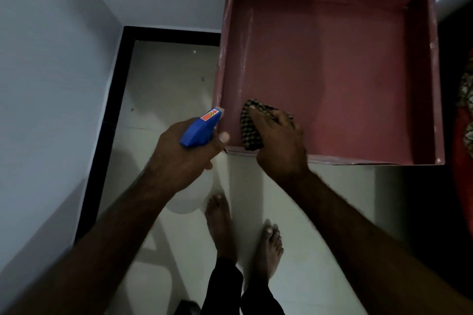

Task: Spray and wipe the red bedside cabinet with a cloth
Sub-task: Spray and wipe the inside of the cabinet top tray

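Note:
The red bedside cabinet (340, 69) stands against the wall, its recessed top seen from above with a raised rim all round. My right hand (279, 140) presses a dark checked cloth (250, 128) onto the near left corner of that top, fingers spread over it. My left hand (184, 158) grips a spray bottle (201, 128) with a blue trigger head and a white body, held just left of the cabinet's near left corner, nozzle pointing up and right toward the cabinet.
A pale wall (46, 84) runs along the left, with a black skirting (112, 110) at the light tiled floor (166, 89). My bare feet (220, 222) stand in front of the cabinet. Patterned red fabric (467, 120) shows at the right edge.

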### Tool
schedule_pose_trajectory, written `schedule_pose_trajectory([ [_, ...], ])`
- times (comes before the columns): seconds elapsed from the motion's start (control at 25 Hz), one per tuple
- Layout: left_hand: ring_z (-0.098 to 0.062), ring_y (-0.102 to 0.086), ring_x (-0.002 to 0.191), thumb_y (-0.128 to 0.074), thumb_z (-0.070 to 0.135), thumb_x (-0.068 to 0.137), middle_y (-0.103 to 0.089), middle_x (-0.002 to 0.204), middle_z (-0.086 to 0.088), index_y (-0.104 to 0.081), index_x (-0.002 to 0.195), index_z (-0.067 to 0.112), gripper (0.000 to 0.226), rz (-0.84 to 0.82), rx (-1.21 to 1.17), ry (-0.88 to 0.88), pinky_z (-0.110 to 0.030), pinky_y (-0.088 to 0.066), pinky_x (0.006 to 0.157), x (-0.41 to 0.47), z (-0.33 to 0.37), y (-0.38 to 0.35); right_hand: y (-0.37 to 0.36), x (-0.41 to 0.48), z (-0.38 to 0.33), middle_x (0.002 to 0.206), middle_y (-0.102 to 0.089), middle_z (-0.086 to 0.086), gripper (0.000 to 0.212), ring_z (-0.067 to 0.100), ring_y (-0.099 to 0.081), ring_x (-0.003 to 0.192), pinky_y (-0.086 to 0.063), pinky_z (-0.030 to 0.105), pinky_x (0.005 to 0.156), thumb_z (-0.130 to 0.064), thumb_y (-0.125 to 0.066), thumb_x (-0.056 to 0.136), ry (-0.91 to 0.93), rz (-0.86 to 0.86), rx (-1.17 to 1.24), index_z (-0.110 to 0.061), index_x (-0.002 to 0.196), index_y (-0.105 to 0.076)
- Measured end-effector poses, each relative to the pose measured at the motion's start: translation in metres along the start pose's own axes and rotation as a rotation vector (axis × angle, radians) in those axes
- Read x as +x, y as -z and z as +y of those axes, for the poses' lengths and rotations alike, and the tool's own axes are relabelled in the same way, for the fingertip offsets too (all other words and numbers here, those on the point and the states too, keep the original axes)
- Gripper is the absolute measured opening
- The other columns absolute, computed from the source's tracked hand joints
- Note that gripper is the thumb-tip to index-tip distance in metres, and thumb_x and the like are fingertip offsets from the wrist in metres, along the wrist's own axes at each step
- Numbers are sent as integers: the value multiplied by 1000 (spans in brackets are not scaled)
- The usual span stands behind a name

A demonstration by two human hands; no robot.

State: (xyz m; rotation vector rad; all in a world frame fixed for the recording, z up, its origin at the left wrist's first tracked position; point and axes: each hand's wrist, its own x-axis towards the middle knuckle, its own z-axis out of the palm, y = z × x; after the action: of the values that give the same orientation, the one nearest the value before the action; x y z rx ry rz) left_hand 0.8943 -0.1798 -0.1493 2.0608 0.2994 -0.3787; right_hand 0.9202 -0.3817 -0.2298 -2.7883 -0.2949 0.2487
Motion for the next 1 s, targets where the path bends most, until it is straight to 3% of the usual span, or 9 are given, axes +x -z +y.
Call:
schedule_pose_trajectory([
  [0.16, -3, -69, 62, -68, 56, 85, -70, 72, 13, -62, 89, 29, 28, 37, -12, 24, -5, -45, 52, -12, -13, 1, -1, -13, -3, 151, -52, -7, 94, 28, -39, 136, -36, 47, 101, 2, -60, 66, -53, 16, 34, -27, 153, -41],
  [0.24, -2, -68, 62, -68, 55, 85, -69, 70, 7, -62, 89, 28, 28, 45, -2, 40, -4, -44, 52, -20, -16, 1, -2, -21, -2, 151, -52, -8, 96, 27, -38, 137, -35, 46, 101, 4, -60, 65, 5, -20, 21, -28, 154, -40],
  [0.36, -1, -68, 61, -69, 51, 87, -68, 70, 0, -63, 89, 22, 30, 66, 35, 45, -3, -44, 51, -31, -19, 0, 1, -28, 1, 149, -55, -5, 96, 29, -40, 136, -37, 47, 101, 4, -60, 64, -64, 22, 62, -27, 153, -42],
  [0.52, -1, -67, 59, -69, 52, 87, -69, 73, -3, -63, 91, 18, 35, 32, 72, 60, -5, -45, 50, -44, -23, -3, -5, -39, 1, 145, -57, -4, 96, 30, -42, 133, -40, 50, 100, 6, -60, 62, 28, 18, 42, -27, 151, -44],
  [0.64, -2, -68, 60, -68, 51, 87, -68, 75, -5, -62, 92, 16, 36, 9, 63, 75, -6, -45, 50, -49, -27, -7, -3, -40, 7, 142, -60, -2, 98, 31, -45, 130, -40, 50, 101, 7, -59, 58, -85, 89, 88, -27, 149, -47],
  [1.0, 1, -65, 55, -66, 54, 90, -69, 72, -6, -61, 90, 14, 40, -21, 166, 119, -8, -44, 48, -46, -42, -11, -1, -47, 14, 136, -64, 3, 96, 35, -48, 125, -40, 53, 102, 8, -63, 58, -113, 141, 100, -23, 148, -49],
])
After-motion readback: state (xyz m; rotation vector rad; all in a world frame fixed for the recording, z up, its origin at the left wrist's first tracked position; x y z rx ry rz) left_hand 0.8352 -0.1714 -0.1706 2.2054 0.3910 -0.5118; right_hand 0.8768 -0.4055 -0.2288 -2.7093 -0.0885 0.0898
